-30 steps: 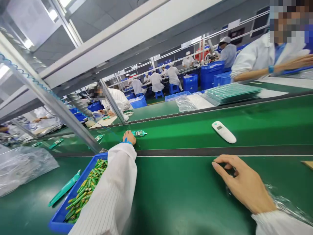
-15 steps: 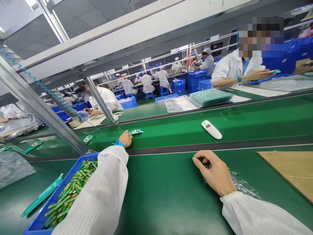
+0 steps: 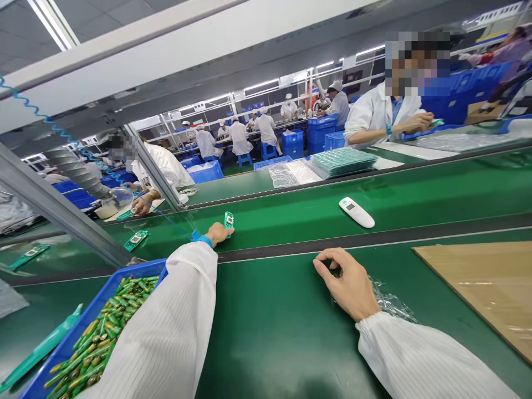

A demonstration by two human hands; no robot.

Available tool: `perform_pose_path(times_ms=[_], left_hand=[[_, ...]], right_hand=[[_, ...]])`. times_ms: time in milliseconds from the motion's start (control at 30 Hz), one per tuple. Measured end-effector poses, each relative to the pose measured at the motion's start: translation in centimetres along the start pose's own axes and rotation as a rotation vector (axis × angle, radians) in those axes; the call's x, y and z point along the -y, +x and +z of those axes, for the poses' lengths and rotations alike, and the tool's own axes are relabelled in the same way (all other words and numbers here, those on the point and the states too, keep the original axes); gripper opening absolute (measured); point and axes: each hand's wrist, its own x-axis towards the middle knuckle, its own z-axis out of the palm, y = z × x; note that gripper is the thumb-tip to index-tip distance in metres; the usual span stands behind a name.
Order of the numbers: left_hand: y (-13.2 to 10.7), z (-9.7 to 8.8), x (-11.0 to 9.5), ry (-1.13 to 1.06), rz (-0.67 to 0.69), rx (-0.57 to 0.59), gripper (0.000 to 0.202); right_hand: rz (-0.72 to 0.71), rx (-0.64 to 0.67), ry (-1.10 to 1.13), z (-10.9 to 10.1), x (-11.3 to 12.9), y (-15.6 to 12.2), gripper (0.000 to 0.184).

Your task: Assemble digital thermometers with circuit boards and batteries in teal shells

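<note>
My left hand (image 3: 218, 232) reaches out over the green conveyor belt (image 3: 415, 199) and pinches a small green circuit board (image 3: 229, 220), which stands turned on end at my fingertips. My right hand (image 3: 348, 282) rests on the near green table with its fingers curled over something dark that I cannot make out; a crumpled clear plastic bag (image 3: 390, 302) lies under the wrist. A white hand-held device (image 3: 356, 212) lies on the belt to the right of the board. A blue wrist strap (image 3: 202, 239) with a coiled cord sits on my left wrist.
A blue tray (image 3: 95, 302) of green batteries stands at the near left, a teal plastic shell (image 3: 39, 349) beside it. Another circuit board (image 3: 136, 240) lies further left on the belt. A brown cardboard sheet (image 3: 482, 285) covers the near right. Workers in white coats sit across the belt.
My left hand has taken hold of the circuit board and turned it from lying flat to standing on end. The view has shifted right, and my right hand has stayed curled on the table.
</note>
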Motion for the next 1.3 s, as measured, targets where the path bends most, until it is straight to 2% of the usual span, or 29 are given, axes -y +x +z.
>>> perform_pose_path(times_ms=[100,233,333,400,500,633,700,800,833,900,967,1033,1133,1233,1300], left_hand=[[-4.6,0.6,-1.6,-0.091,0.078,0.104,0.030],[-13.7,1.7,-3.3,-0.248,0.270,0.179,0.024],[-20.0,2.6,-3.8,-0.360,0.364,0.221,0.028],[-22.6,3.2,-3.7,-0.427,0.383,0.214,0.031],[-23.6,4.1,-2.9,-0.488,0.332,0.209,0.034],[-22.1,4.7,-1.3,-0.631,0.147,0.154,0.042],[-21.4,4.7,-0.8,-0.737,0.073,0.134,0.046],[-21.0,4.4,-0.8,-0.890,0.026,0.156,0.052],[-21.1,4.3,-0.9,-0.938,0.017,0.161,0.055],[-21.3,4.0,-1.2,-1.024,-0.024,0.160,0.064],[-21.3,3.9,-1.2,-1.079,-0.079,0.157,0.072],[-20.8,4.2,-0.8,-1.106,-0.117,0.181,0.069],[-20.1,4.8,0.0,-1.079,-0.146,0.270,0.059],[-20.1,5.2,0.0,-1.118,-0.153,0.315,0.056],[-20.5,5.2,-0.5,-1.165,-0.158,0.333,0.059]], right_hand=[[-0.089,-0.041,-0.011,0.0,0.2,-0.3,0.023],[-0.347,-0.133,-0.076,0.0,1.1,-1.1,0.025],[-0.491,-0.095,-0.147,0.1,2.0,-1.8,0.023],[-0.532,-0.056,-0.196,0.4,2.5,-2.4,0.018],[-0.571,-0.019,-0.214,1.1,3.1,-3.3,0.016],[-0.622,0.102,-0.097,1.3,3.6,-3.7,0.014],[-0.507,0.077,-0.125,0.5,3.0,-3.3,0.013],[-0.209,-0.017,-0.393,-1.3,1.4,-2.8,0.010],[-0.138,-0.030,-0.482,-2.0,0.9,-2.9,0.009],[-0.100,-0.023,-0.570,-3.6,0.2,-3.5,0.006],[-0.125,-0.002,-0.546,-5.6,-0.3,-3.8,0.019],[-0.090,0.013,-0.538,-8.6,-1.2,-3.7,0.028],[0.091,-0.053,-0.660,-16.1,-3.7,-3.4,0.027],[0.294,-0.235,-0.848,-24.3,-6.7,-4.6,0.016],[0.369,-0.333,-0.942,-27.9,-8.5,-6.2,0.011]])
